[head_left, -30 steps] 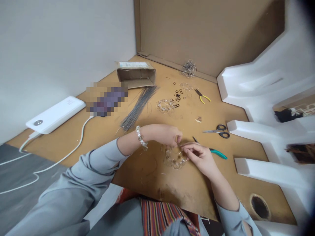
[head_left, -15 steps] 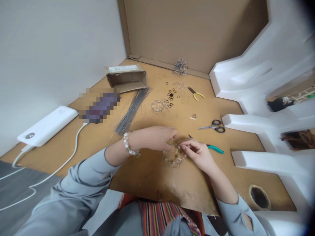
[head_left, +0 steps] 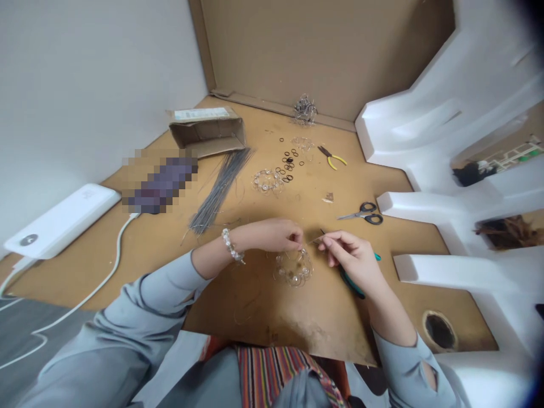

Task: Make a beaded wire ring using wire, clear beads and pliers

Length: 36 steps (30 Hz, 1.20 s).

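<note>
My left hand [head_left: 278, 234] is closed in a pinch at the top of a beaded wire ring [head_left: 294, 279], which hangs below its fingertips with clear beads and wire loops around it. A beaded bracelet [head_left: 232, 246] circles my left wrist. To the right, my right hand [head_left: 352, 256] pinches a thin wire [head_left: 314, 240] between thumb and fingers, its end pointing toward the left hand. Teal-handled pliers [head_left: 352, 284] lie beneath my right hand, which covers their middle.
Beyond the hands lie a second beaded ring [head_left: 267, 180], dark small rings [head_left: 289, 161], yellow-handled pliers [head_left: 332, 157] and scissors [head_left: 365, 214]. A wire bundle [head_left: 216, 195] lies before an open cardboard box [head_left: 208, 136]. At left is a white power bank [head_left: 63, 218] with a cable.
My right hand has drawn away from the beaded ring to the right, and the thin wire now shows in it. My left fingers have closed together at the ring's top. The view has shifted slightly.
</note>
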Each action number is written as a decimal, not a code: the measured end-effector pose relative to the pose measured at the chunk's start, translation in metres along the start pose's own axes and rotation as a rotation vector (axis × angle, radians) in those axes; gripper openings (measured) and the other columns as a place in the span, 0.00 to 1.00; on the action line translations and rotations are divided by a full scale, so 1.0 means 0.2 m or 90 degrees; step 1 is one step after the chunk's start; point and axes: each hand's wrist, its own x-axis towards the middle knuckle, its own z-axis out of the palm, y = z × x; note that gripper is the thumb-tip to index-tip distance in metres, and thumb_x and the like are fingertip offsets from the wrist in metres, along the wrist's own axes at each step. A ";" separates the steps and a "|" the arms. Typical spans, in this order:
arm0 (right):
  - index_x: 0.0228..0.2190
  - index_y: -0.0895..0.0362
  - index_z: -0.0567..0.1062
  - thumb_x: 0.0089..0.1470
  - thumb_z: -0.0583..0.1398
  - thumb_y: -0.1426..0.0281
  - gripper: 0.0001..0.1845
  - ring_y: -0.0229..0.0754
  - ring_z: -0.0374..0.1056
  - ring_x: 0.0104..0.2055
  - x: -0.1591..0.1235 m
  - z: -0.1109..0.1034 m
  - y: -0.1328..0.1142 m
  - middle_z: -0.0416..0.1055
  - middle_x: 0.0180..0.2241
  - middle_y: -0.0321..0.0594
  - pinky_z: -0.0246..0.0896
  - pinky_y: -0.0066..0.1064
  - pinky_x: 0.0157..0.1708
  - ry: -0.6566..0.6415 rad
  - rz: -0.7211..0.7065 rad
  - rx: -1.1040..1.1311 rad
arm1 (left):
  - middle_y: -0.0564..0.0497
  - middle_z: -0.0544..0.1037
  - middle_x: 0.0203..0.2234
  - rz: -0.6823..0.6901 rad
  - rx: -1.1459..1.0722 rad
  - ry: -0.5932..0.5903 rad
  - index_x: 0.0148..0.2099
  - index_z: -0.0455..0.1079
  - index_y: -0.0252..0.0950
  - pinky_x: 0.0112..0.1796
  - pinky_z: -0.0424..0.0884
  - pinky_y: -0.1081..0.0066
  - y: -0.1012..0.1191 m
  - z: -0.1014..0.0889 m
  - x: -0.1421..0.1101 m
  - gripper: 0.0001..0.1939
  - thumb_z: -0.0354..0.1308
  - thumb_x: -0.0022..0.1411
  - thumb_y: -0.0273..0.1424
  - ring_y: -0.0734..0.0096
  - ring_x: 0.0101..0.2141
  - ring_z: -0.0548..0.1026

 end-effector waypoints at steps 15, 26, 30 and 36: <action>0.27 0.58 0.75 0.51 0.60 0.62 0.11 0.35 0.67 0.22 -0.03 -0.05 -0.01 0.72 0.22 0.37 0.63 0.27 0.25 -0.106 0.007 -0.079 | 0.53 0.74 0.29 0.031 -0.090 -0.009 0.42 0.73 0.35 0.32 0.63 0.78 -0.03 0.07 0.04 0.14 0.50 0.54 0.26 0.76 0.29 0.69; 0.28 0.57 0.75 0.55 0.57 0.65 0.11 0.37 0.64 0.28 -0.02 -0.05 -0.02 0.70 0.27 0.39 0.60 0.29 0.29 -0.160 -0.079 -0.148 | 0.55 0.71 0.23 0.007 -0.137 0.034 0.35 0.70 0.33 0.25 0.59 0.79 -0.07 0.10 0.06 0.09 0.50 0.51 0.28 0.78 0.24 0.65; 0.28 0.57 0.74 0.56 0.56 0.67 0.10 0.37 0.64 0.30 -0.01 -0.04 -0.02 0.69 0.27 0.39 0.59 0.30 0.31 -0.180 -0.112 -0.163 | 0.53 0.75 0.25 -0.006 -0.127 0.029 0.34 0.71 0.33 0.26 0.61 0.79 -0.07 0.10 0.07 0.10 0.50 0.50 0.28 0.77 0.24 0.68; 0.28 0.57 0.72 0.56 0.56 0.69 0.07 0.36 0.63 0.30 -0.01 -0.03 -0.02 0.68 0.28 0.38 0.58 0.29 0.31 -0.197 -0.146 -0.215 | 0.53 0.75 0.22 -0.029 -0.161 0.004 0.34 0.72 0.33 0.25 0.62 0.79 -0.07 0.08 0.06 0.12 0.49 0.49 0.27 0.77 0.22 0.71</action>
